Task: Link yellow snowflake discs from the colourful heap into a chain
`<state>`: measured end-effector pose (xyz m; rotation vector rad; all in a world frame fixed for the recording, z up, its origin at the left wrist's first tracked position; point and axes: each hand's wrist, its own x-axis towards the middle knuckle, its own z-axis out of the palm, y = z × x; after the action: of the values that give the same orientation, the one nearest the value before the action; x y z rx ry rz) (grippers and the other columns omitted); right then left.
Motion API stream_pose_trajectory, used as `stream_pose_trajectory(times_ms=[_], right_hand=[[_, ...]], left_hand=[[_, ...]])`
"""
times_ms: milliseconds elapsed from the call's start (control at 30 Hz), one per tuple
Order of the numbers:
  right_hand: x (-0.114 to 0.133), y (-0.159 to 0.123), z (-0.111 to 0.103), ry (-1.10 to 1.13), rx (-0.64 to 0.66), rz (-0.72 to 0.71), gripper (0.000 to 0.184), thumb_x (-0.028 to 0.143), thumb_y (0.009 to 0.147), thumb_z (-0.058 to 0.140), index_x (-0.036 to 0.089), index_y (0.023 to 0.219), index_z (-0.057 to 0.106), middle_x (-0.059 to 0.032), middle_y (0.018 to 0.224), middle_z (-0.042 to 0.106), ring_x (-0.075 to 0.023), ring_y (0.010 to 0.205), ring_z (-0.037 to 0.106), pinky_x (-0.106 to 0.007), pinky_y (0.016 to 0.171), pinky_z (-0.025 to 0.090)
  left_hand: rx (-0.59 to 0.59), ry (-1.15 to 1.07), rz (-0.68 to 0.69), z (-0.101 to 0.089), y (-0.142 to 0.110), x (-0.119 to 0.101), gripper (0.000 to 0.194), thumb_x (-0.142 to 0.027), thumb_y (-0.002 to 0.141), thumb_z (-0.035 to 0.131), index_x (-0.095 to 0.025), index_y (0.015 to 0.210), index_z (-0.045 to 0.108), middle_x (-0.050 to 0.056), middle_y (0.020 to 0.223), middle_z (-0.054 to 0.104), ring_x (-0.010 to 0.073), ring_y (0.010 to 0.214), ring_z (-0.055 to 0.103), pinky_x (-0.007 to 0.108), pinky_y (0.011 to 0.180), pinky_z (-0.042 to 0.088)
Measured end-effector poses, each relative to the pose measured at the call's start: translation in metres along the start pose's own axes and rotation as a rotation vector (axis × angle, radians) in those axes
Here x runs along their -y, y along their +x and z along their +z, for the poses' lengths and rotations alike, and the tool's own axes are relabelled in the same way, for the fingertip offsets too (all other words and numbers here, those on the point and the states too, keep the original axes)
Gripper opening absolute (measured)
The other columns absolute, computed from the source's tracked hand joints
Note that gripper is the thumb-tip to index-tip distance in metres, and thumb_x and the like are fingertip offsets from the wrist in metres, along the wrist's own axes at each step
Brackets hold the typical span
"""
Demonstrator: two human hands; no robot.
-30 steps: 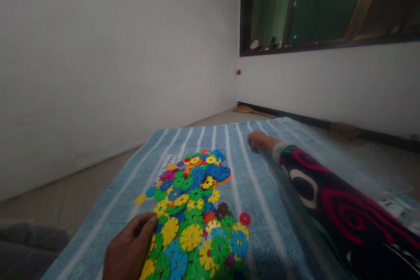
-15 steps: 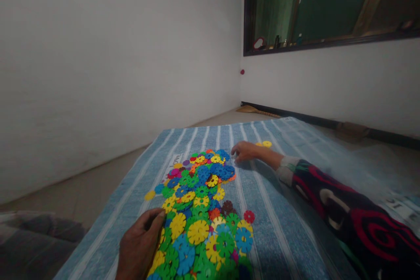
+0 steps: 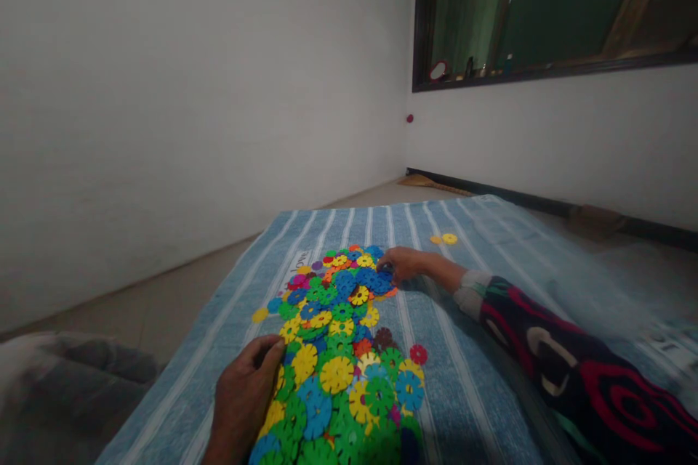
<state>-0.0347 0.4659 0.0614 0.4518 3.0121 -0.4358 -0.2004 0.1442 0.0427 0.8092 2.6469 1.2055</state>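
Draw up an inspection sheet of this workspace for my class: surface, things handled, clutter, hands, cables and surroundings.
Surface: blue-and-white striped cloth.
Things handled: heap of flower-shaped discs, many colours, overlapping.
Clutter: two loose discs lie apart, beyond the right forearm.
Hands: left hand at the heap's left edge; right hand at blue discs near its far end, grip unclear.
Cables: nothing seen.
Surroundings: pale wall, dark-framed window, apparent broom on the floor.

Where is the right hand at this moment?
In the head view, the right hand is just right of centre, beside the blue discs at the far end of the disc pile.
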Motion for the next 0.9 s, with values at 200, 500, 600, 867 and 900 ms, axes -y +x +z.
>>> stream_pose_trajectory(times_ms=[200,500,600,867,900], right_hand=[[-0.002,-0.005,-0.004,0.063,-0.003,0.04,0.051,0.017,0.062,0.077,0.017,0.112,0.071,-0.0029,0.097,0.072,-0.0155,0.08,0.063,-0.02,0.064,0.043],[0.031,-0.016,-0.009,0.112,-0.093,0.006,0.049,0.019,0.063,0.074,0.017,0.111,0.069,-0.0044,0.099,0.072,-0.0175,0.083,0.064,-0.022,0.066,0.041],[0.042,-0.013,-0.006,0.012,-0.101,0.016,0.049,0.024,0.065,0.073,0.018,0.113,0.068,-0.0064,0.101,0.072,-0.0202,0.085,0.063,-0.024,0.063,0.038],[0.055,-0.014,-0.007,-0.101,-0.038,0.003,0.038,0.033,0.068,0.071,0.023,0.104,0.07,-0.0035,0.093,0.072,-0.0193,0.081,0.062,-0.024,0.058,0.032],[0.056,-0.016,-0.009,-0.108,-0.019,-0.001,0.037,0.035,0.068,0.072,0.023,0.104,0.07,-0.0033,0.092,0.071,-0.0189,0.08,0.061,-0.024,0.058,0.032]], left_hand=[[-0.021,-0.028,0.015,0.0,-0.001,-0.003,0.041,-0.058,0.059,0.055,-0.025,0.076,0.072,0.001,0.082,0.076,0.025,0.079,0.068,0.032,0.077,0.053],[-0.012,-0.039,0.007,0.002,0.0,0.001,0.042,-0.057,0.06,0.054,-0.024,0.078,0.073,0.001,0.084,0.076,0.0254,0.082,0.068,0.033,0.079,0.051],[-0.012,-0.048,0.015,0.002,-0.002,0.001,0.041,-0.058,0.06,0.055,-0.024,0.076,0.072,0.001,0.082,0.076,0.0251,0.081,0.068,0.032,0.077,0.051],[-0.014,-0.046,0.02,0.003,-0.002,0.003,0.04,-0.057,0.061,0.055,-0.025,0.077,0.072,0.0,0.081,0.076,0.0241,0.08,0.068,0.031,0.076,0.051],[-0.013,-0.043,0.018,0.003,-0.002,0.002,0.04,-0.057,0.061,0.055,-0.025,0.077,0.072,-0.001,0.081,0.076,0.0239,0.08,0.068,0.031,0.075,0.051]])
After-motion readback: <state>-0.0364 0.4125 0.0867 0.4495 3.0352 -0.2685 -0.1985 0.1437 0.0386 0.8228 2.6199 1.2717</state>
